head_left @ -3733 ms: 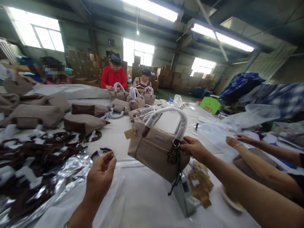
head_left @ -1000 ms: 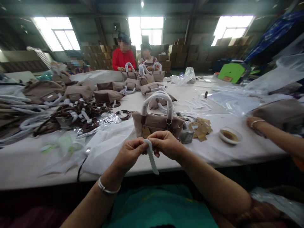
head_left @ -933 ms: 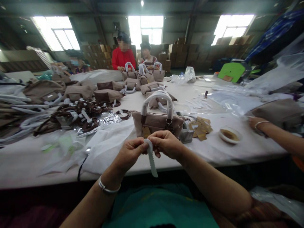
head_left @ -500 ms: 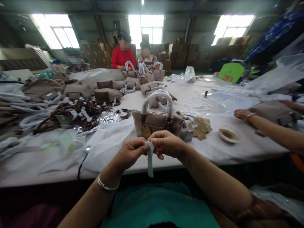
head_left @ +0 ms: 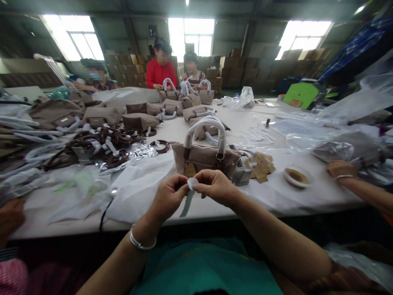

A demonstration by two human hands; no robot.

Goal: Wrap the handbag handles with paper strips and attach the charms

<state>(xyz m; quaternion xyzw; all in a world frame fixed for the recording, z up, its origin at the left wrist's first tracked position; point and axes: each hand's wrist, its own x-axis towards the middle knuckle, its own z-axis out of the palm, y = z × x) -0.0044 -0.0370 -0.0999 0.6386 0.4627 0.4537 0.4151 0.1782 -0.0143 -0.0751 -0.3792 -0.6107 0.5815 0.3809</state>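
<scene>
Between my two hands is a pale strip (head_left: 186, 204) with a rounded white top and a notched tail hanging down. My left hand (head_left: 170, 196) is closed, its thumb and finger pinching one side of the rounded end. My right hand (head_left: 220, 188) is closed too and pinches the other side. Just behind them a taupe handbag (head_left: 202, 157) stands upright on the table, its handles wrapped in white. A brown tag (head_left: 190, 169) hangs at its front left, and a dark charm on a ring hangs at the right, partly hidden by my right hand.
Brown straps (head_left: 98, 143) are heaped at the left, with more handbags (head_left: 141, 121) behind. Brown card tags (head_left: 260, 166) and a dish of brown liquid (head_left: 297, 176) lie to the right. A co-worker's hand (head_left: 342, 169) rests by a bag at far right; another hand (head_left: 11, 215) shows at far left.
The strip's tail has swung left and its rounded end has turned between my fingers. A co-worker's hand has appeared at far left. At right, clear plastic now lies over the co-worker's bag.
</scene>
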